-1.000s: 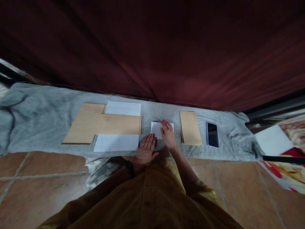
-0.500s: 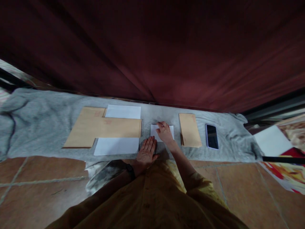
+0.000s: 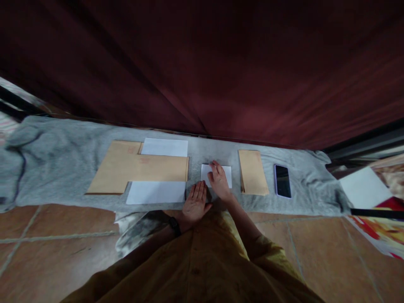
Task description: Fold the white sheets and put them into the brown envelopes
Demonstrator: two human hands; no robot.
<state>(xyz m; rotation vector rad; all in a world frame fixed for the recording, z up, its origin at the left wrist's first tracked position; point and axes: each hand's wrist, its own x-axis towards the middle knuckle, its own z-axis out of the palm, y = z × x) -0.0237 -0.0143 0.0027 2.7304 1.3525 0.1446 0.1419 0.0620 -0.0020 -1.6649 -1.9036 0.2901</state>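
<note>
A small folded white paper (image 3: 226,173) lies on a grey cloth (image 3: 63,168) spread on the tiled floor. My right hand (image 3: 217,180) rests flat on this paper, fingers stretched out over its left part. My left hand (image 3: 195,203) lies flat on the cloth just left of and below the paper, fingers extended and together, a dark watch on its wrist. A stack of brown envelopes (image 3: 253,171) sits right of the paper.
Left of my hands lie large brown envelopes (image 3: 139,168) with white sheets (image 3: 156,192) above and below them. A dark phone (image 3: 282,181) lies at the right of the cloth. A dark red curtain (image 3: 221,63) hangs behind. More papers (image 3: 362,185) lie far right.
My right hand has slid a little across the folded paper, staying pressed on it. The left hand has hardly moved. The camera shifted slightly.
</note>
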